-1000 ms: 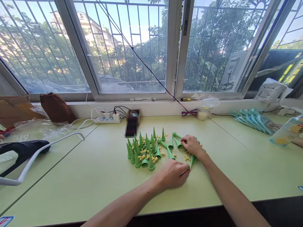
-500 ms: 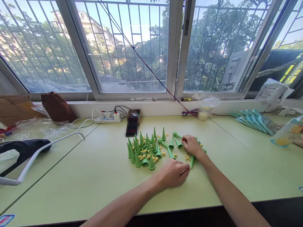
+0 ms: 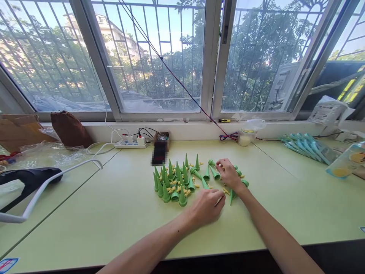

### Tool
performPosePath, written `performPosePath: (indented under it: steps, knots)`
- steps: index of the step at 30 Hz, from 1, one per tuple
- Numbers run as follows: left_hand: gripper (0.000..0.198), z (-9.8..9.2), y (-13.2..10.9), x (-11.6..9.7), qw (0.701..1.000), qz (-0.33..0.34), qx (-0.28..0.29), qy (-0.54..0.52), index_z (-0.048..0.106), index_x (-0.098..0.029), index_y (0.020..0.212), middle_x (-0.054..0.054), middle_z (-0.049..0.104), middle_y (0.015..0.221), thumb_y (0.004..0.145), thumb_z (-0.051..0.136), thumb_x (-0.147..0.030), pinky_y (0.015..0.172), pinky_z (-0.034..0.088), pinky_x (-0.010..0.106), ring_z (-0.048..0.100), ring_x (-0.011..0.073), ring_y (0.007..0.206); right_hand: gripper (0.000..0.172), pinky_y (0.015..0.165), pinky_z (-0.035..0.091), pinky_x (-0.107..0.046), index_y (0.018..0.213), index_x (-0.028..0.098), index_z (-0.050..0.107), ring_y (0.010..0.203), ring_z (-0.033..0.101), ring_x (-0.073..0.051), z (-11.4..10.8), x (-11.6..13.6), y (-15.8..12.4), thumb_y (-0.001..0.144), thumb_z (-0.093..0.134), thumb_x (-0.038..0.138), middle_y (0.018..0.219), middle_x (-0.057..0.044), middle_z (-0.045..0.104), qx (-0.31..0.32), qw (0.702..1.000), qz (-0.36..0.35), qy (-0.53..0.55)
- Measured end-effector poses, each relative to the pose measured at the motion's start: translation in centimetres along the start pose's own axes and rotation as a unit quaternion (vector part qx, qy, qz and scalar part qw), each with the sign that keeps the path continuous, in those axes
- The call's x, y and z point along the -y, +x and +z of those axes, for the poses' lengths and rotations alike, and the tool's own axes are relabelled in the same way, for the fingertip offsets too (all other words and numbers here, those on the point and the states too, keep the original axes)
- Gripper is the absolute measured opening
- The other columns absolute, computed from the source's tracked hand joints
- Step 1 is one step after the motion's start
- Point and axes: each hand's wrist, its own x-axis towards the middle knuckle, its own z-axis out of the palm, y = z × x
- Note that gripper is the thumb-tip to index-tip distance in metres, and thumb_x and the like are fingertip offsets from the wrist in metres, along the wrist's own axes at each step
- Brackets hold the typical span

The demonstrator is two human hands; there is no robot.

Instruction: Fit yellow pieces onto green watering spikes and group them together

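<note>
Green cones (image 3: 166,193) crowd the surface (image 3: 114,220), many upright, ahead and to the left of my left hand (image 3: 209,205), with yellow fittings (image 3: 186,192) among them. That hand is loosely curled; I cannot tell whether it pinches anything. My right hand (image 3: 229,175) is bent over scattered cones, its grip hidden. 1 cone lies just right of my left hand, tip toward me.

The cones (image 3: 183,198) are showing green and the valves (image 3: 186,193) yellow, while the table (image 3: 114,217) is showing pale yellow-green. The sack (image 3: 68,129) is looking dark brown, the power strip (image 3: 122,145) white, the packets (image 3: 306,147) pale teal. The tool (image 3: 224,120) is pairing yellow with black, and the sticker (image 3: 8,264) is bearing red inside a blue border.
</note>
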Motion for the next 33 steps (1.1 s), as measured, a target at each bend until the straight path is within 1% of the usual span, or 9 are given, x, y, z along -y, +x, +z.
performPosePath:
  steps: [3, 5, 7, 12, 16, 23, 26, 29, 33]
  knots:
    - [0.030, 0.0, 0.1, 0.1, 0.999, -0.045, -0.021, -0.002, 0.058, -0.020, 0.069, 0.001, 0.057, 0.065, 0.097, 0.047, -0.019, 0.056, 0.028, 0.030, 0.048, 0.0119, 0.056, 0.016, 0.074, 0.048, -0.032, 0.085, 0.021, 0.059, 0.078, 0.060, -0.021, -0.1, 0.9, 0.0, 0.096, 0.048, 0.025, 0.087, -0.006, 0.064, 0.008, 1.000, -0.010, 0.021]
    - [0.031, 0.0, 0.1, 0.1, 0.997, -0.070, -0.033, -0.007, 0.060, -0.019, 0.070, 0.001, 0.057, 0.069, 0.098, 0.047, -0.020, 0.056, 0.030, 0.030, 0.047, 0.0118, 0.057, 0.016, 0.070, 0.046, -0.031, 0.084, 0.021, 0.057, 0.073, 0.059, -0.020, -0.1, 1.7, -0.2, 0.097, 0.048, 0.027, 0.080, -0.004, 0.064, 0.008, 0.999, -0.014, 0.040]
    - [0.029, 0.0, 0.2, 0.2, 0.995, -0.086, -0.045, -0.014, 0.062, -0.019, 0.073, 0.002, 0.058, 0.076, 0.098, 0.047, -0.019, 0.058, 0.033, 0.029, 0.048, 0.0119, 0.059, 0.016, 0.069, 0.046, -0.030, 0.084, 0.021, 0.056, 0.071, 0.058, -0.019, 0.1, 2.6, -0.4, 0.097, 0.047, 0.027, 0.081, -0.003, 0.065, 0.013, 0.998, -0.028, 0.057]
    - [0.021, 0.0, 0.4, 0.2, 0.991, -0.107, -0.074, -0.030, 0.063, -0.019, 0.075, 0.005, 0.062, 0.089, 0.092, 0.051, -0.015, 0.063, 0.039, 0.028, 0.055, 0.0140, 0.070, 0.012, 0.065, 0.046, -0.028, 0.086, 0.021, 0.056, 0.067, 0.057, -0.017, 0.4, 4.1, -1.0, 0.095, 0.052, 0.029, 0.078, -0.002, 0.064, 0.058, 0.993, -0.052, 0.091]
    - [0.021, 0.0, 0.4, 0.2, 0.989, -0.110, -0.090, -0.035, 0.063, -0.019, 0.076, 0.005, 0.063, 0.093, 0.093, 0.052, -0.016, 0.066, 0.042, 0.027, 0.056, 0.0143, 0.073, 0.013, 0.064, 0.046, -0.027, 0.086, 0.021, 0.057, 0.067, 0.058, -0.016, 0.3, 4.4, -1.1, 0.095, 0.053, 0.029, 0.077, -0.001, 0.064, 0.051, 0.991, -0.052, 0.109]
    - [0.013, -0.1, 0.5, 0.6, 0.985, -0.119, -0.120, -0.028, 0.064, -0.019, 0.084, 0.004, 0.061, 0.093, 0.092, 0.053, -0.017, 0.064, 0.042, 0.027, 0.053, 0.0123, 0.065, 0.018, 0.065, 0.045, -0.026, 0.084, 0.020, 0.060, 0.067, 0.057, -0.015, 0.2, 4.7, -1.1, 0.097, 0.052, 0.031, 0.076, -0.001, 0.064, 0.032, 0.990, -0.048, 0.132]
    - [0.014, -0.1, 0.6, 0.7, 0.982, -0.132, -0.133, -0.024, 0.064, -0.020, 0.092, 0.004, 0.061, 0.094, 0.090, 0.051, -0.014, 0.068, 0.044, 0.028, 0.057, 0.0145, 0.071, 0.019, 0.064, 0.045, -0.026, 0.084, 0.020, 0.062, 0.066, 0.057, -0.016, 0.2, 4.7, -1.1, 0.097, 0.053, 0.031, 0.075, -0.001, 0.065, 0.026, 0.990, -0.044, 0.135]
    - [0.018, -0.1, 0.7, 0.9, 0.977, -0.153, -0.150, -0.020, 0.062, -0.021, 0.103, 0.004, 0.063, 0.100, 0.091, 0.050, -0.013, 0.073, 0.047, 0.029, 0.061, 0.0168, 0.078, 0.023, 0.061, 0.044, -0.026, 0.080, 0.019, 0.063, 0.063, 0.055, -0.015, 0.2, 4.8, -1.1, 0.096, 0.053, 0.032, 0.071, -0.001, 0.064, 0.023, 0.990, -0.044, 0.136]
    - [0.020, 0.0, 0.8, 1.2, 0.970, -0.177, -0.168, -0.015, 0.058, -0.020, 0.112, 0.006, 0.064, 0.105, 0.095, 0.049, -0.015, 0.074, 0.049, 0.030, 0.063, 0.0195, 0.086, 0.026, 0.059, 0.042, -0.025, 0.075, 0.019, 0.063, 0.059, 0.052, -0.014, 0.2, 4.9, -1.2, 0.097, 0.053, 0.031, 0.066, -0.001, 0.062, 0.034, 0.989, -0.057, 0.135]
